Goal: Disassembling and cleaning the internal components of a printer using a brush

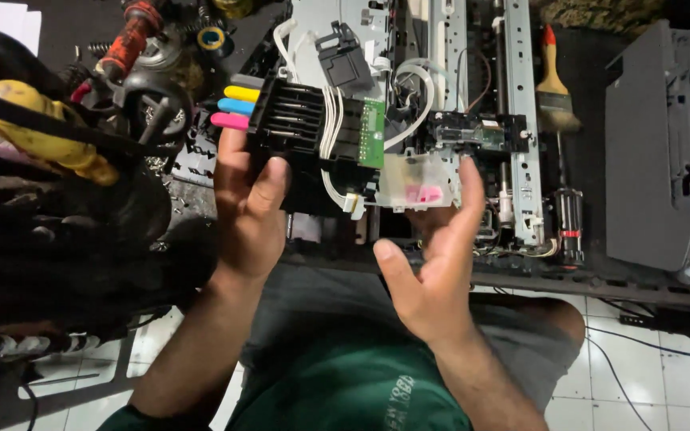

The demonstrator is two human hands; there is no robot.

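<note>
My left hand [251,209] grips a black ink cartridge carriage [301,132] from below, thumb laid over its front. The carriage carries yellow, blue and pink tabs [235,107] on its left side, a small green circuit board [371,132] and white tubes [331,128]. My right hand [434,257] is held up with fingers spread, its fingertips touching a translucent plastic block with a pink patch [419,183] fixed to the carriage's right side. Both hands hover over a dismantled printer chassis [473,88].
A paintbrush with a red-tipped handle [553,80] and a screwdriver [569,215] lie right of the metal rail [521,120]. A grey printer cover [648,152] stands at far right. Dark tools, a tape roll [216,40] and a yellow object [41,128] crowd the left. White floor tiles [640,375] show below.
</note>
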